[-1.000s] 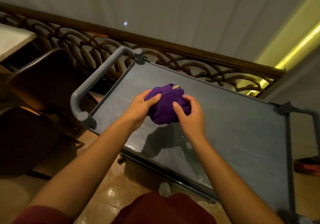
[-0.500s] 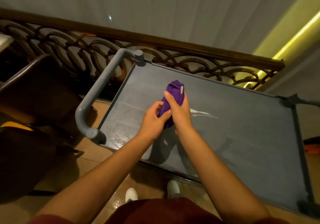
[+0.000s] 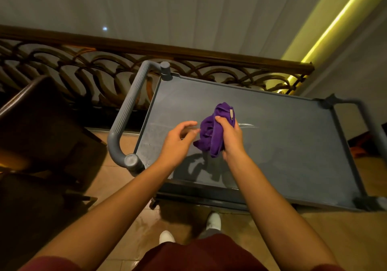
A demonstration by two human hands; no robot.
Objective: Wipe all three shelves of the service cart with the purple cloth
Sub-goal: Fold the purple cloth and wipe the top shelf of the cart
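The grey service cart's top shelf [image 3: 293, 145] lies in front of me, seen from above. A bunched purple cloth [image 3: 211, 130] with a small label hangs above the shelf's left half. My right hand [image 3: 229, 138] is shut on the cloth's right side. Just left of the cloth is my left hand [image 3: 178, 141], with fingers apart and curled, holding nothing. The two lower shelves are hidden under the top one.
The cart's grey handle [image 3: 127, 111] curves off its left end. A dark wooden railing [image 3: 83, 69] runs behind the cart. A dark chair [image 3: 41, 120] stands at the left. My white shoes [image 3: 213, 221] are on the tiled floor below the cart's near edge.
Both hands held the bunched cloth a second ago. My left hand has let go and moved slightly left, while my right hand keeps the cloth, which now hangs looser.
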